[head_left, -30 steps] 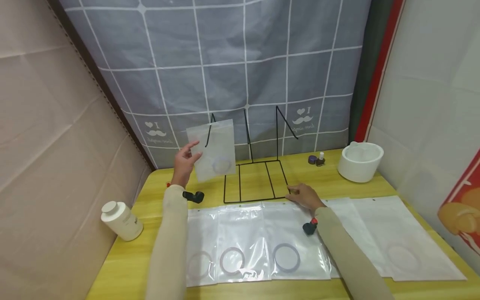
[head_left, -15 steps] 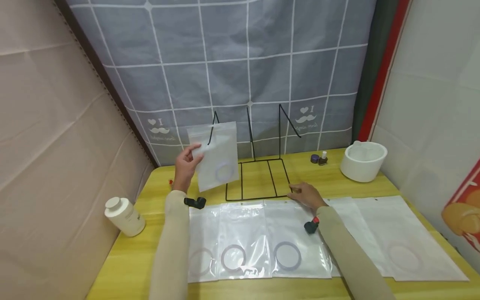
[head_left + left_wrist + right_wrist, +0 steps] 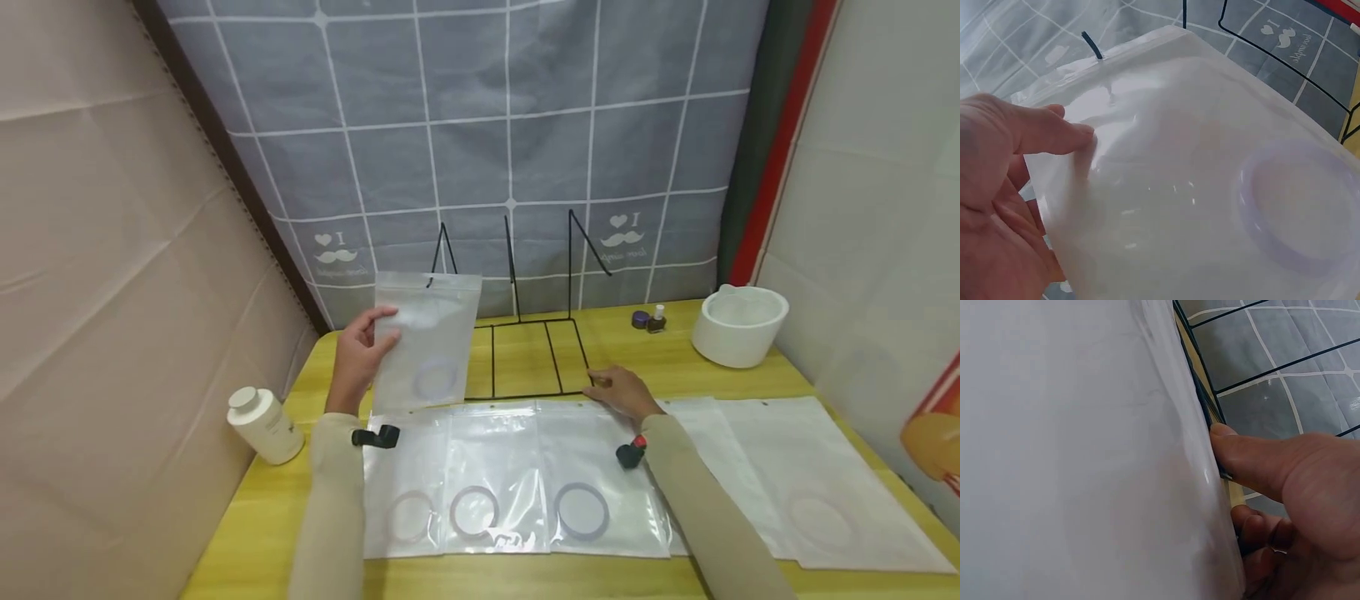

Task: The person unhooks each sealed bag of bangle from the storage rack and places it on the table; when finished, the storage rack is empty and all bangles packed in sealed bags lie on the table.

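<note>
My left hand [image 3: 360, 354] pinches the left side of a clear zip bag [image 3: 420, 308] between thumb and fingers. A pale purple ring [image 3: 1249, 206] shows inside the bag in the left wrist view. One hook tip [image 3: 1091, 45] of a black wire rack [image 3: 570, 267] pokes through the bag near its top edge. At the rack's front right base corner, my right hand [image 3: 622, 393] holds the wire between thumb and fingers. Its lower fingers are partly hidden by a bag edge [image 3: 1207, 481] in the right wrist view.
Several more zip bags [image 3: 502, 458] with rings lie overlapping along the front of the yellow table [image 3: 247, 533]. A white bottle [image 3: 266, 425] stands at left. To the back right are a white tub [image 3: 738, 337], a small dark bottle [image 3: 656, 321] and a purple lid [image 3: 640, 319].
My left hand has drawn the bag forward and down along the hook, so just the tip shows in front of it. The right hand keeps its place on the rack.
</note>
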A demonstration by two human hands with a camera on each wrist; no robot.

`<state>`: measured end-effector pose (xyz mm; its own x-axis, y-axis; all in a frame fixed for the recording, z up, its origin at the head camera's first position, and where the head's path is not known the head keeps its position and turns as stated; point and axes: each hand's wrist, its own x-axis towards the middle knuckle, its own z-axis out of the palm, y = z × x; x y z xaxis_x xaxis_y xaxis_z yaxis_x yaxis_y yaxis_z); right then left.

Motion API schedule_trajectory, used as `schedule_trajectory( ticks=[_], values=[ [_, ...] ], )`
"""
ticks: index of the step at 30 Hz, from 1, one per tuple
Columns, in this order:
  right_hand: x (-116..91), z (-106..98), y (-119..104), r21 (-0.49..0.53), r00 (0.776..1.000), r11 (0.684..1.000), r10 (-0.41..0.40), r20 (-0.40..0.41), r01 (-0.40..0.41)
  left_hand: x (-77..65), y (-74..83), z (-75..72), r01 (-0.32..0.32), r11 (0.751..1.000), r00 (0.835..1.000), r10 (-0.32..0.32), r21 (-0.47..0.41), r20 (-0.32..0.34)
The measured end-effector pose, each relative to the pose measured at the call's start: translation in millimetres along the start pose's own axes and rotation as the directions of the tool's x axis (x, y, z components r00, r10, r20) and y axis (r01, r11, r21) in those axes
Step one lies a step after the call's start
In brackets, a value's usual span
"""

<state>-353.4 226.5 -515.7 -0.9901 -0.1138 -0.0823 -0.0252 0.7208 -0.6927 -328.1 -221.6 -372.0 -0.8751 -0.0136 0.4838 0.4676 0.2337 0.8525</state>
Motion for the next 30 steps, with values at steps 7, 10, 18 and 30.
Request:
schedule_trajectory(
  ticks=[7, 10, 18, 30],
  values=[
    [2.5, -0.5, -2.8, 0.007, 1.0, 1.0, 0.009, 0.006, -0.009, -23.5, 29.0, -15.6, -0.022, 1.0, 1.0, 0.022, 0.022, -0.002],
    [3.0, -1.7, -1.6, 0.007, 1.0, 1.0, 0.006, 0.01, -0.006, -37.2, 43.8, -24.4, -0.052, 0.996, 0.998, 0.05, -0.075, -0.03],
    [-0.6, -11.5, 0.6, 0.002, 1.0, 1.0, 0.009, 0.004, -0.009, -80.5, 65.9, -73.5, 0.194, 0.975, 0.98, -0.187, -0.109, 0.075],
    [-9.9, -16.6, -1.4, -0.007, 1.0, 1.0, -0.003, 0.01, 0.003, -100.2, -2.3, -109.1, 0.313, 0.698, 0.889, -0.453, 0.644, 0.059]
  ],
)
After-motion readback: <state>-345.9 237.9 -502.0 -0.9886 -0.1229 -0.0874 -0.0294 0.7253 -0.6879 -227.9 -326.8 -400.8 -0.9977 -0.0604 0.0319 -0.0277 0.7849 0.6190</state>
